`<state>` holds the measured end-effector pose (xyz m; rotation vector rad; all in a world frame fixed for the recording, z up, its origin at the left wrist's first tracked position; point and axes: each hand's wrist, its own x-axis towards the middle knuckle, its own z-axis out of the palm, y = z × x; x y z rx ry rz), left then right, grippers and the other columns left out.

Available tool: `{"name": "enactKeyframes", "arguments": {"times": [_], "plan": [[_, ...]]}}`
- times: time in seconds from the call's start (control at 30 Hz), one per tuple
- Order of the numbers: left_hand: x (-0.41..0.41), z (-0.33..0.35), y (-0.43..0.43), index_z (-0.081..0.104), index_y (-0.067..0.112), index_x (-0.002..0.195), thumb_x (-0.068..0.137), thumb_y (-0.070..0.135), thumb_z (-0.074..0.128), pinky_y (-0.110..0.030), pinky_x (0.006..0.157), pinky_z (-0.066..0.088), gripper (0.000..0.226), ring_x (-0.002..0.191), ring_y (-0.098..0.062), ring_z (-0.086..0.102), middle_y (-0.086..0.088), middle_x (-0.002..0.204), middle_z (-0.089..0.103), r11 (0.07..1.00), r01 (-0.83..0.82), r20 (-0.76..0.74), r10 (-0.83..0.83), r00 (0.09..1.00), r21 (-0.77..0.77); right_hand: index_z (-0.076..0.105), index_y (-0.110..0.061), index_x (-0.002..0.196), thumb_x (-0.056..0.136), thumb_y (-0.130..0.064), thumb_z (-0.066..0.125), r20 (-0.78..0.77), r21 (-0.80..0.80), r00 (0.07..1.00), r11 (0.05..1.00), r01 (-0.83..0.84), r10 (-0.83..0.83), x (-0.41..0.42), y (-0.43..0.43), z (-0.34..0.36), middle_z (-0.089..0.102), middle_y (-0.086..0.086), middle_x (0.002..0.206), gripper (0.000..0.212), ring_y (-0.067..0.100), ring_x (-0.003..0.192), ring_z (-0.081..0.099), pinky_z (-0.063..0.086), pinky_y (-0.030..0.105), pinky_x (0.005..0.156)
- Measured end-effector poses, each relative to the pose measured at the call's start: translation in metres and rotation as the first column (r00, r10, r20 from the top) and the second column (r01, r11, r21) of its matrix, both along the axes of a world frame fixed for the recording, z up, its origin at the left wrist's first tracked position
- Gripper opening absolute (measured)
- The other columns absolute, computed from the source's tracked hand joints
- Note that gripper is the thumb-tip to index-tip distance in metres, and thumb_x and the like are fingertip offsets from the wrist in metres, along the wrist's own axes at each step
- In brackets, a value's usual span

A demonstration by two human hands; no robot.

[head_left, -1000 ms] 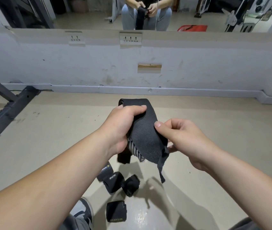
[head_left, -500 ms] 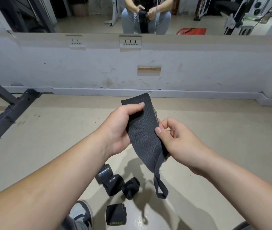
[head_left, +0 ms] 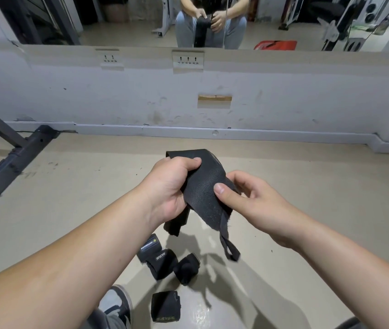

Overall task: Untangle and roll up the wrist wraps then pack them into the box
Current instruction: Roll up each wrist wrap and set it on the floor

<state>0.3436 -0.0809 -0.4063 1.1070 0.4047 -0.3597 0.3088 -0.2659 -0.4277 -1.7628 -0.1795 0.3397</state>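
Pale beige floor (head_left: pixel 58 210) runs up to a scuffed grey-white wall (head_left: pixel 46 96) with a mirror (head_left: pixel 129 20) above it. At the far left a dark metal frame (head_left: pixel 10 162) slants across the floor.

Low in the view, the toe of a grey shoe (head_left: pixel 117 302) shows. Just right of it, four rolled black wrist wraps (head_left: pixel 162 263) lie on the floor. Three are bunched together and touching, and the fourth (head_left: pixel 166 306) lies apart, nearer the person.

Above them, the left hand (head_left: pixel 172 184) grips the upper part of a long black woven wrist wrap (head_left: pixel 203 186), fingers curled over its folded top edge. The wrap is held in the air above the floor, slanting down to the right between both hands. One loose end (head_left: pixel 175 224) hangs below the left palm. A thin thumb loop (head_left: pixel 230 248) dangles from the lower end.

The right hand (head_left: pixel 252 200) pinches the wrap's lower part, thumb pressed on the front face and fingers curled behind it.
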Motion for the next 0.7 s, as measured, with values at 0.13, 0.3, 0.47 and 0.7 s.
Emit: {"name": "enactKeyframes", "arguments": {"times": [0.13, 0.3, 0.47, 0.7], "plan": [[0.003, -0.005, 0.001, 0.061, -0.011, 0.132, 0.098, 0.002, 0.064, -0.039, 0.064, 0.064, 0.036, 0.076, -0.032, 0.072, -0.024, 0.101, 0.071, 0.996, -0.025, -0.004, 0.026, 1.000, 0.082, 0.059, -0.001, 0.101, 0.106, -0.023, 0.057, -0.026, 0.012, 0.997, 0.997, -0.071, 0.071, -0.003, 0.004, 0.007, 0.067, -0.008, 0.078, 0.022, 0.008, 0.074, 0.061, 0.047, 0.023, 0.071], [0.002, -0.015, -0.001, 0.054, -0.006, 0.138, 0.092, 0.000, 0.069, -0.040, 0.068, 0.064, 0.049, 0.084, -0.034, 0.075, -0.031, 0.123, 0.071, 0.996, 0.024, -0.052, -0.020, 0.998, 0.086, 0.075, -0.017, 0.112, 0.108, -0.053, 0.035, -0.250, 0.233, 0.968, 0.972, 0.024, 0.036, -0.006, 0.014, 0.017, 0.079, 0.000, 0.100, 0.054, 0.014, 0.097, 0.073, 0.054, 0.038, 0.096], [-0.004, -0.013, -0.009, 0.059, -0.010, 0.133, 0.096, 0.001, 0.067, -0.037, 0.067, 0.061, 0.039, 0.072, -0.029, 0.072, -0.024, 0.102, 0.070, 0.992, 0.084, -0.050, -0.080, 0.996, 0.098, 0.068, -0.008, 0.108, 0.108, -0.030, 0.054, -0.209, 0.190, 0.978, 0.981, 0.029, 0.011, -0.004, 0.012, 0.011, 0.068, 0.009, 0.091, 0.026, 0.021, 0.084, 0.062, 0.049, 0.034, 0.076], [0.002, -0.011, 0.006, 0.068, 0.011, 0.086, 0.109, 0.046, 0.044, -0.030, 0.061, 0.054, 0.048, 0.061, -0.022, 0.067, -0.006, 0.070, 0.071, 0.707, 0.177, 0.072, -0.308, 0.949, 0.684, 0.059, 0.007, 0.118, 0.111, -0.019, 0.048, -0.117, 0.280, 0.990, 0.953, 0.112, -0.082, 0.002, -0.002, 0.019, 0.069, 0.010, 0.091, 0.029, 0.018, 0.076, 0.065, 0.049, 0.033, 0.071]]}}
